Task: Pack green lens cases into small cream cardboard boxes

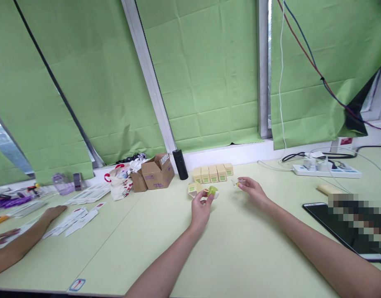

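Observation:
My left hand (201,212) is closed around a small green-and-white cylinder (213,192), held between thumb and fingers above the table. To its right, my right hand (252,190) pinches a small clear piece (235,182) with a bit of yellow on it; its exact kind is too small to make out. Just behind my left hand lies a tilted small cream box (192,189) with a green label. Beyond both hands stands a row of several similar cream boxes (214,174).
A black cylinder (180,164) and a cardboard box (158,171) stand at the back, beside a cloth bag (118,184). At left, a co-worker's hand (53,212) rests near white cards (81,219). On the right are a power strip (327,169) and a tablet (329,223).

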Available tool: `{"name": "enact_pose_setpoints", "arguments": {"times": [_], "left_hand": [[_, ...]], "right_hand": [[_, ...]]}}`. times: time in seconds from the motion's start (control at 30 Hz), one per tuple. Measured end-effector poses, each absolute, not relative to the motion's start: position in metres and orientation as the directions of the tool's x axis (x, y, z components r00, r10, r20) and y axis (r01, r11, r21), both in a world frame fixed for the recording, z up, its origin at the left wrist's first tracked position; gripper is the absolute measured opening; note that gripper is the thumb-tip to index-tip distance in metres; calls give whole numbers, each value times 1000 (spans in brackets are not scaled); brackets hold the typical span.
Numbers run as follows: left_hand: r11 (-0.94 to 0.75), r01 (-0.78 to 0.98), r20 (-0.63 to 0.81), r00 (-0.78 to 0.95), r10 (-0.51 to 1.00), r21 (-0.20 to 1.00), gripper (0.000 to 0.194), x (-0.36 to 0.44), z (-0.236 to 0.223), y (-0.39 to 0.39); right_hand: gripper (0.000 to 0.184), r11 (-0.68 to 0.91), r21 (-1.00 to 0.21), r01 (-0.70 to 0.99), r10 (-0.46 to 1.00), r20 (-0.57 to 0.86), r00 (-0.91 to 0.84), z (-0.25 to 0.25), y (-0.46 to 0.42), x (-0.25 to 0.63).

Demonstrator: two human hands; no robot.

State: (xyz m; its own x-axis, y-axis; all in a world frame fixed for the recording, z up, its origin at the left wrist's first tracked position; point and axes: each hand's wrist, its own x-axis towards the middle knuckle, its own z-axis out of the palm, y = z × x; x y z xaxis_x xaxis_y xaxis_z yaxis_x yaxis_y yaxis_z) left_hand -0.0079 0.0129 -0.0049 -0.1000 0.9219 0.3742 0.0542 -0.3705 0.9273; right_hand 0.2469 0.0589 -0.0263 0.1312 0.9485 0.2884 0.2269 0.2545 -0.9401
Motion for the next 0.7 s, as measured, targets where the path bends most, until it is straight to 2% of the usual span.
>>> {"name": "enact_pose_setpoints", "arguments": {"times": [0.07,0.13,0.17,0.27,0.47,0.7], "left_hand": [[-374,36,376,-103,921,927,50,-8,-3,12],[-376,21,376,-114,920,926,51,-8,-1,11],[-379,15,378,-117,918,925,52,-7,0,10],[-393,-8,389,-122,913,920,52,-6,3,7],[-423,-71,412,-134,901,903,54,-5,5,6],[-445,-89,433,-129,892,891,57,-6,5,5]], "right_hand": [[56,261,-959,114,960,270,71,-21,49,236],[55,171,-969,-178,984,178,-22,-15,38,227],[53,137,-954,-268,986,158,-60,-12,33,223],[47,76,-910,-407,981,142,-135,-3,18,212],[49,68,-864,-499,960,193,-202,13,-10,196],[61,105,-923,-371,970,178,-166,16,-23,181]]}}
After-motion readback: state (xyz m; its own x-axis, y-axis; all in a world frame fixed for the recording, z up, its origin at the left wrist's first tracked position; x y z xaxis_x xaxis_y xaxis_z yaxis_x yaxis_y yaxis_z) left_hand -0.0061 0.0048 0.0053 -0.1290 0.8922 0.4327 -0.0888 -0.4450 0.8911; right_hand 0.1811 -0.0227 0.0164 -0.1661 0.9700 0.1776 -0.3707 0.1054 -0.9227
